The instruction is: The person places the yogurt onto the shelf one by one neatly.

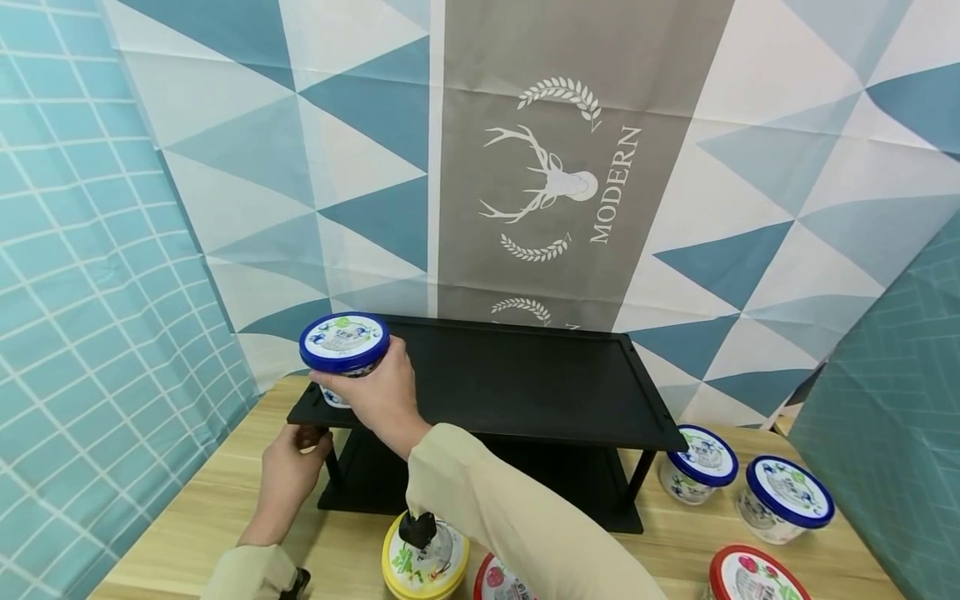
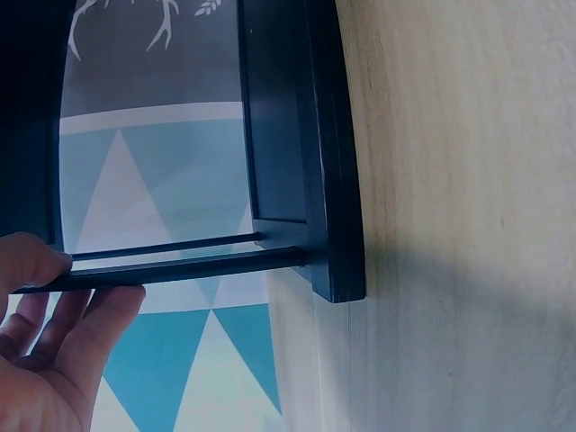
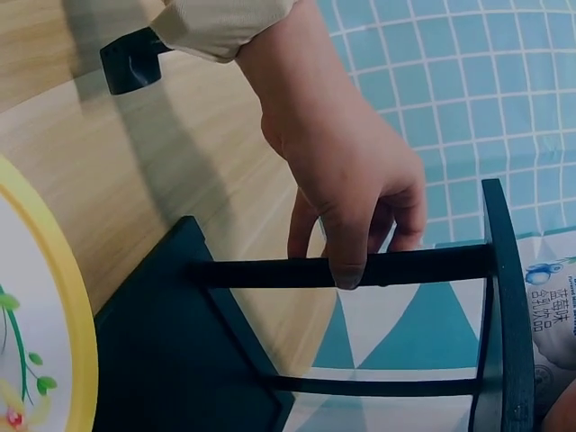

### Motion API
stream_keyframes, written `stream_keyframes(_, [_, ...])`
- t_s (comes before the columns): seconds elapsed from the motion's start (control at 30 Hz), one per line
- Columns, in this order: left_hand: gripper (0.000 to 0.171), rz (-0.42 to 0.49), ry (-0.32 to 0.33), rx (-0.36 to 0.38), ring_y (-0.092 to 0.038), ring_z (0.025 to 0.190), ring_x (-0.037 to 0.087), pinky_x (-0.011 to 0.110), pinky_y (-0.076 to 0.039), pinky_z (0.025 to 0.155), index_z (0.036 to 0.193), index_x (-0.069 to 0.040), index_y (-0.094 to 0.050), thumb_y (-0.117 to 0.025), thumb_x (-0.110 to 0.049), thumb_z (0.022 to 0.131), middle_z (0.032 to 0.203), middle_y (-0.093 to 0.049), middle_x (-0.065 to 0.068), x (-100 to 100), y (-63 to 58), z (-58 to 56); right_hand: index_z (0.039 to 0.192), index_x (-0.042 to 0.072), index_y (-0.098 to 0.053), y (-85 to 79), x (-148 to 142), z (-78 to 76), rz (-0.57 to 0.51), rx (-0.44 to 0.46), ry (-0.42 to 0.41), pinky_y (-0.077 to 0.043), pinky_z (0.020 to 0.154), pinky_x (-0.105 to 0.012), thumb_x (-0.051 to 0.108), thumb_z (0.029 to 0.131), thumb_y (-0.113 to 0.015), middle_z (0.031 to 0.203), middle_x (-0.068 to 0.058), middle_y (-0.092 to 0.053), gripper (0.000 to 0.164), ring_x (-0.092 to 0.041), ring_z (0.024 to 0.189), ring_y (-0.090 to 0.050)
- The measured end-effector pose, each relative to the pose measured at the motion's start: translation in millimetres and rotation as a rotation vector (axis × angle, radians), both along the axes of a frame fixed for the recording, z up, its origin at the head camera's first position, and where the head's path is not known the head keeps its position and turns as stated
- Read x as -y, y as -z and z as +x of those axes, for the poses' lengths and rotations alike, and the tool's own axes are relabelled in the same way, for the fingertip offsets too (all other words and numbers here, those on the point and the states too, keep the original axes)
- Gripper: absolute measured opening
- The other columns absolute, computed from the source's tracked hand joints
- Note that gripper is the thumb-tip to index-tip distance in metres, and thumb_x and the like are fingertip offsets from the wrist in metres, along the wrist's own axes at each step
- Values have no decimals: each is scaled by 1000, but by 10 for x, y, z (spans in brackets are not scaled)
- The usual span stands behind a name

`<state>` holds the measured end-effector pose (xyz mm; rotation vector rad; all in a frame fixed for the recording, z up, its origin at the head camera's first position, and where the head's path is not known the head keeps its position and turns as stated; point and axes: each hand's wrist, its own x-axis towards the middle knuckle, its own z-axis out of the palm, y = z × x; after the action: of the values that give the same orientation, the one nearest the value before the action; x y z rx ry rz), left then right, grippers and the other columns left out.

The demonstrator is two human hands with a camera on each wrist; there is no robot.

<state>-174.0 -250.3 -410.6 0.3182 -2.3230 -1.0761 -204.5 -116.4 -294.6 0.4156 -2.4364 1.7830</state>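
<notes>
My right hand [image 1: 386, 392] grips a tub with a blue lid [image 1: 345, 343], fingers and thumb around its side. The tub is upright over the left end of the black two-tier rack's top board [image 1: 510, 379]; whether its base touches the board I cannot tell. Below that end, my left hand [image 1: 287, 473] pinches the rack's front left post [image 2: 198, 268] between thumb and fingers. The right wrist view also shows this hold, with the thumb across the post [image 3: 432, 267]. Part of the held tub's printed side [image 3: 551, 310] appears at that view's right edge.
Two more blue-lidded tubs [image 1: 701, 458] [image 1: 787, 496] stand right of the rack. In front are a yellow-lidded tub [image 1: 412, 571] and red-lidded tubs [image 1: 753, 577], one partly behind my right sleeve. Patterned cloth [image 1: 360, 167] hangs behind the wooden table [image 1: 187, 517].
</notes>
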Motion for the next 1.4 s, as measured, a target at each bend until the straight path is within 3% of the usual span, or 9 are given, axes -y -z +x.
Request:
stream_keyframes(0.23, [23,12,8,13,-61,89,32,20,-45,61,103,-6,-54,-59,-12,81,94,-64,19,-22,-7,5,132,23,-26,-6,-46,10,14,6,-19,-42,92,-35,53,55,-76,126,4,-43,96,-13,115,-44])
stream_keyframes(0.43, [23,3,-1,12,-62,89,31,23,-45,63,102,-6,-54,-59,-13,81,93,-64,18,-15,-3,-1,134,21,-27,-51,-149,34,39,2,-43,-42,92,-34,52,57,-75,126,2,-43,96,-12,115,-44])
stream_keyframes(0.73, [20,-13,-25,-27,-62,83,30,16,-43,58,98,-6,-56,-61,-9,79,89,-65,18,9,-13,1,130,22,-34,-93,-311,84,50,-47,-62,-43,85,-31,51,62,-72,120,1,-47,83,-13,108,-45])
stream_keyframes(1.03, [21,-35,-26,-27,-62,83,31,19,-43,58,98,-6,-56,-61,-9,78,88,-65,18,-7,-9,-16,125,21,-42,-139,-504,135,62,-69,-71,-44,82,-31,52,67,-68,120,-1,-49,70,-13,108,-46])
stream_keyframes(1.4, [20,-15,-19,-4,-61,87,30,26,-44,64,100,-5,-55,-57,-11,81,92,-64,18,7,5,-13,121,24,-45,-256,-904,316,-37,-117,-124,-43,86,-32,42,76,-64,113,4,-52,52,-15,105,-50])
